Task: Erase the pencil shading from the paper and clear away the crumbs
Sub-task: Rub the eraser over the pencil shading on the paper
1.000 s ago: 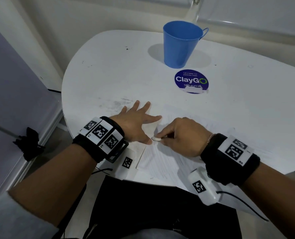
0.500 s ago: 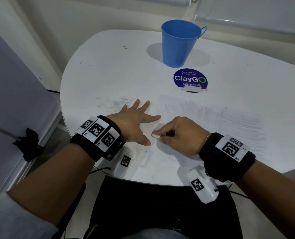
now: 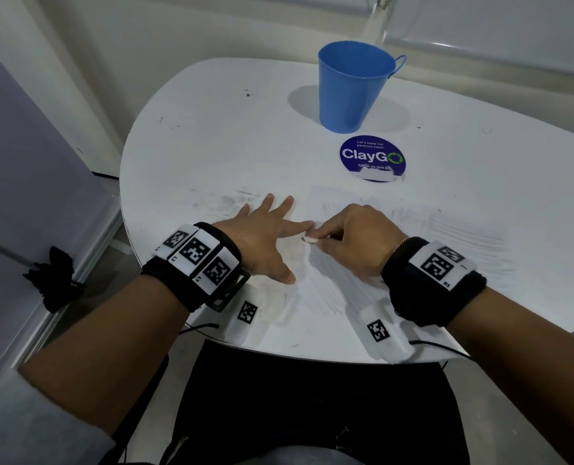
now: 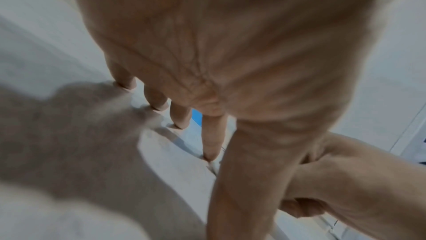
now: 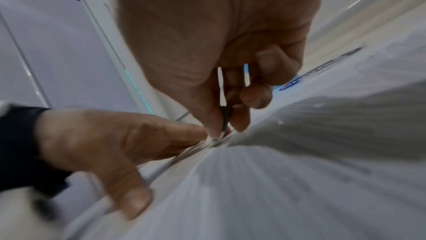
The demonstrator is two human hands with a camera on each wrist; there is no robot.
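A white sheet of paper (image 3: 446,239) with grey pencil shading lies on the round white table (image 3: 211,135). My left hand (image 3: 265,239) lies flat with spread fingers on the paper's left edge and presses it down. My right hand (image 3: 342,239) pinches a small white eraser (image 3: 309,239) between thumb and fingers, its tip on the paper just beside my left index finger. In the right wrist view the eraser (image 5: 216,137) meets the shaded paper (image 5: 299,153) near the left hand (image 5: 110,145). The left wrist view is blurred, showing the left hand (image 4: 207,80) from behind.
A blue bucket-shaped cup (image 3: 354,85) stands at the back of the table. A round blue ClayGo sticker (image 3: 372,157) sits between the cup and the paper. Grey smudges (image 3: 225,199) mark the table left of my hand. The table's near edge is close to my wrists.
My right hand with the eraser has slid a little away from me along the paper's left edge. The left hand has stayed flat in place.
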